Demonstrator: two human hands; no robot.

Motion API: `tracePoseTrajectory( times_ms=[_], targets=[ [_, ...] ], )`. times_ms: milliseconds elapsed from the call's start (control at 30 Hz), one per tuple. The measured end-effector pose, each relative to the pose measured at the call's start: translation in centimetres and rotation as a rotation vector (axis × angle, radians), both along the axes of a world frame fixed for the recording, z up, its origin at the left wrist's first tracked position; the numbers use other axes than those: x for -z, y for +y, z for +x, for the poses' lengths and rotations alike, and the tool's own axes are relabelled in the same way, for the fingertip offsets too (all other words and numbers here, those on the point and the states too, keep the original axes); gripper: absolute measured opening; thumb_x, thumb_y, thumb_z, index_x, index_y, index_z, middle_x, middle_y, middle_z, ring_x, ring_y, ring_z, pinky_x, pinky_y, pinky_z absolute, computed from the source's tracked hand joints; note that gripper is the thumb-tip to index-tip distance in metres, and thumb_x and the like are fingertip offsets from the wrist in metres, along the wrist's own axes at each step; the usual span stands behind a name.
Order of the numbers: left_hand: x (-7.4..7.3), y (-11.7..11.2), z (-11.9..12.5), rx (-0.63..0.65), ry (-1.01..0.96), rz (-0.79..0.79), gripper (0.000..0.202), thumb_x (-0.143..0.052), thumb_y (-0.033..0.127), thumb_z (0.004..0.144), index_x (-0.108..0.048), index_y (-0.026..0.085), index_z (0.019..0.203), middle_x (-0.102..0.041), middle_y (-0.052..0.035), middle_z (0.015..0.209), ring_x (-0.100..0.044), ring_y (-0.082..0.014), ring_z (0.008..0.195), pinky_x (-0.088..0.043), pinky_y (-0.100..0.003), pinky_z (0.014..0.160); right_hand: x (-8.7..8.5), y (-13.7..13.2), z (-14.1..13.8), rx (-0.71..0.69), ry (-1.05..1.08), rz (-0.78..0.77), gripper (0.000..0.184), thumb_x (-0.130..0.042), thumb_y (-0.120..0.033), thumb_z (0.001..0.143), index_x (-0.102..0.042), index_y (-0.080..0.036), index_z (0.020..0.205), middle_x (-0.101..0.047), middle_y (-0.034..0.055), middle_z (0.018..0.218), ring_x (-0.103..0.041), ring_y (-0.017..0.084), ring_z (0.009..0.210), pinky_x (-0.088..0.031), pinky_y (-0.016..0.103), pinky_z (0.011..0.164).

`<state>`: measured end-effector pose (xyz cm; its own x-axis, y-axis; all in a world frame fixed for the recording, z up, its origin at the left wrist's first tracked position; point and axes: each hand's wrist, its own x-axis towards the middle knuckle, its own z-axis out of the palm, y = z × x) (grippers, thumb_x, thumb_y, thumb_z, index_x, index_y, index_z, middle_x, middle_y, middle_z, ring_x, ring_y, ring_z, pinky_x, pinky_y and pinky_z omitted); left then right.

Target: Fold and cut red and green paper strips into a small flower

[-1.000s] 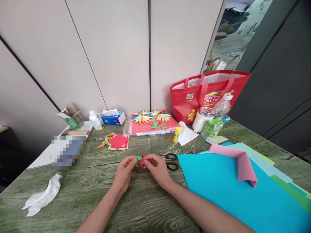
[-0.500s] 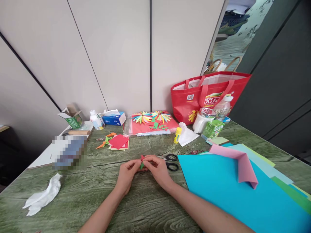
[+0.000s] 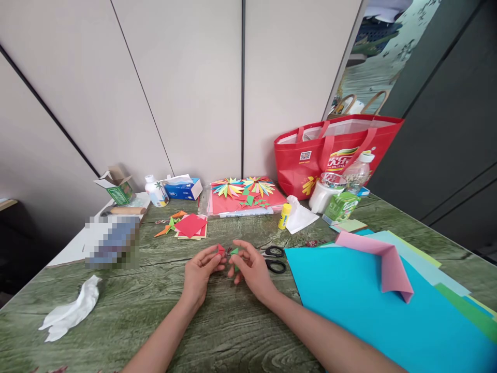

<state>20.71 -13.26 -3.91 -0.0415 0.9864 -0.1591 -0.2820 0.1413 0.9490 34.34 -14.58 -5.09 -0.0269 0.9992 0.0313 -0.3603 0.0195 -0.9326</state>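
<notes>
Between the thumb and fingers of my left hand (image 3: 200, 270) is a small folded red paper piece (image 3: 221, 249). My right hand (image 3: 251, 267) pinches a small folded green paper piece (image 3: 234, 252), partly covered by the fingers. The two pieces are apart, with a narrow gap between my hands, just above the table. Black-handled scissors (image 3: 275, 266) lie right beside my right hand, their blades mostly hidden behind it. Beyond my left hand sits a stack of square paper sheets (image 3: 190, 226), red on top, with orange and green folded paper (image 3: 171, 226) at its left.
Large blue paper (image 3: 349, 295) with folded pink paper (image 3: 392, 264) covers the right side. At the back stand a glue stick (image 3: 284, 216), paper stars (image 3: 227, 188) on a red packet, a tissue pack (image 3: 182, 188) and a red bag (image 3: 298, 171). Crumpled tissue (image 3: 73, 312) lies left.
My hands have moved apart. The red and green pieces, held close together before, are now separate, red in my left hand and green in my right.
</notes>
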Motion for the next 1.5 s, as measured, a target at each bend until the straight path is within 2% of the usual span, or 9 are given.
tracePoseTrajectory(
  times_ms=[100, 300, 533, 700, 867, 1067, 1200, 1333, 1500],
  targets=[
    [0.2, -0.1, 0.1, 0.030, -0.010, -0.010, 0.032, -0.077, 0.024, 0.052, -0.069, 0.012, 0.081, -0.072, -0.0077, 0.075, -0.065, -0.0167, 0.063, -0.053, -0.025, 0.060, 0.2, 0.0, -0.1, -0.016, 0.001, -0.005, 0.032, -0.064, -0.031, 0.068, -0.046, -0.019, 0.093, -0.063, -0.0029, 0.064, -0.060, 0.012, 0.048, -0.048, 0.022, 0.042],
    [-0.3, -0.3, 0.3, 0.074, -0.057, -0.010, 0.033, -0.074, 0.025, 0.058, -0.069, 0.012, 0.088, -0.072, -0.0089, 0.081, -0.067, -0.0194, 0.068, -0.054, -0.031, 0.070, 0.6, 0.2, -0.1, 0.036, -0.087, 0.063, 0.020, -0.063, -0.033, 0.069, -0.056, -0.017, 0.079, -0.062, -0.0013, 0.069, -0.061, 0.013, 0.055, -0.052, 0.026, 0.057],
    [-0.4, -0.5, 0.3, 0.097, 0.016, -0.002, 0.040, -0.074, 0.024, 0.057, -0.066, 0.015, 0.096, -0.069, -0.0050, 0.084, -0.064, -0.0164, 0.066, -0.056, -0.030, 0.062, 0.6, 0.2, 0.1, 0.028, -0.155, 0.068, 0.016, -0.063, -0.031, 0.068, -0.061, -0.017, 0.077, -0.064, 0.0022, 0.078, -0.060, 0.015, 0.064, -0.051, 0.026, 0.056],
    [-0.1, -0.4, 0.3, 0.145, 0.061, 0.007, 0.032, -0.074, 0.024, 0.058, -0.067, 0.013, 0.088, -0.069, -0.0058, 0.084, -0.064, -0.0169, 0.065, -0.056, -0.030, 0.060, 0.8, 0.4, 0.2, 0.062, -0.150, 0.059, 0.015, -0.064, -0.030, 0.067, -0.058, -0.017, 0.071, -0.060, -0.0012, 0.064, -0.056, 0.012, 0.053, -0.049, 0.025, 0.052],
    [-0.6, -0.6, 0.4, 0.191, 0.069, 0.022, 0.031, -0.074, 0.024, 0.058, -0.066, 0.014, 0.086, -0.068, -0.0046, 0.088, -0.064, -0.0177, 0.069, -0.056, -0.032, 0.062, 1.0, 0.5, 0.2, 0.065, -0.122, 0.015, 0.020, -0.064, -0.033, 0.068, -0.053, -0.017, 0.071, -0.061, -0.0002, 0.062, -0.061, 0.015, 0.058, -0.049, 0.025, 0.050],
    [-0.7, -0.8, 0.6, 0.187, 0.070, -0.040, 0.031, -0.075, 0.026, 0.057, -0.066, 0.013, 0.084, -0.067, -0.0050, 0.085, -0.065, -0.0179, 0.065, -0.056, -0.030, 0.057, 0.6, 0.3, 0.2, 0.091, -0.164, 0.051, 0.019, -0.063, -0.033, 0.069, -0.052, -0.018, 0.069, -0.054, -0.0041, 0.055, -0.054, 0.011, 0.045, -0.041, 0.020, 0.040],
    [-0.6, -0.8, 0.6, 0.243, 0.043, -0.039, 0.030, -0.075, 0.025, 0.057, -0.066, 0.013, 0.082, -0.068, -0.0046, 0.078, -0.064, -0.0178, 0.066, -0.055, -0.031, 0.059, 0.5, 0.3, 0.3, 0.097, -0.160, 0.082, 0.015, -0.067, -0.030, 0.065, -0.059, -0.017, 0.069, -0.060, 0.0005, 0.067, -0.059, 0.014, 0.057, -0.050, 0.026, 0.053],
    [-0.6, -0.8, 0.6, 0.279, 0.002, -0.023, 0.029, -0.075, 0.024, 0.058, -0.067, 0.013, 0.084, -0.068, -0.0059, 0.083, -0.063, -0.0175, 0.070, -0.055, -0.032, 0.064, 0.3, 0.2, 0.4, 0.148, -0.274, 0.208, 0.007, -0.064, -0.024, 0.067, -0.065, -0.017, 0.065, -0.062, 0.0052, 0.079, -0.060, 0.018, 0.076, -0.049, 0.031, 0.069],
    [-0.5, -0.8, 0.8, 0.296, -0.018, -0.014, 0.037, -0.076, 0.023, 0.056, -0.066, 0.013, 0.090, -0.068, -0.0082, 0.090, -0.063, -0.0205, 0.078, -0.053, -0.035, 0.072, 0.3, 0.1, 0.4, 0.144, -0.240, 0.183, 0.010, -0.061, -0.021, 0.068, -0.061, -0.019, 0.078, -0.062, 0.0034, 0.079, -0.060, 0.017, 0.073, -0.049, 0.029, 0.066]
  ],
)
